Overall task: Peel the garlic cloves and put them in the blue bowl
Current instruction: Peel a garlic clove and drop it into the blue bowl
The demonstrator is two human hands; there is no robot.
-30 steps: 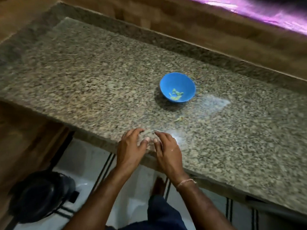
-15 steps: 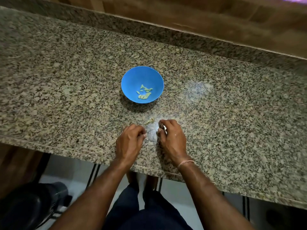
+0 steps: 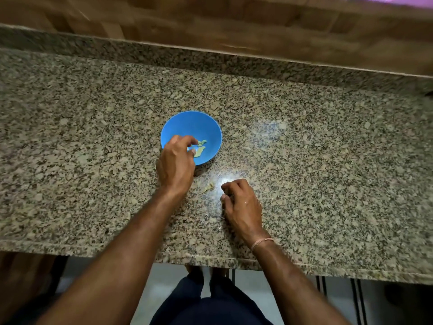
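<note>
- Speckled grey-and-tan granite countertop: polished, with a bright glare patch near the middle. Its straight front edge runs across the lower part of the view. Wide stretches of stone spread to the left and right of the work spot.
- Brown wood-panelled wall: it closes off the far side and is blurred.
- Low upstand strip of the same granite: it lines the back edge of the counter, below the wood.
- Pale tiled floor: seen under the front edge, with dark stripes to the right.
- Dark blue trousers: the person stands tight against the counter's front edge.
- Left hand: it reaches over the near-left rim of the bowl, fingers curled and thumb close to the fingertips. I cannot tell whether it pinches a clove.
- Right hand: it rests on the stone, nearer the front edge and apart from the bowl. The fingers are curled under, and I cannot tell whether they hold anything.
- Round, smooth blue plastic bowl: it sits upright mid-counter, well away from both long edges.
- Pale yellowish peeled garlic cloves: a few lie on the bowl's bottom, just beside the left fingertips.
- Thin, papery garlic peel scrap: on the stone between the two hands.
- Thin pinkish thread bracelet: around the right wrist.
</note>
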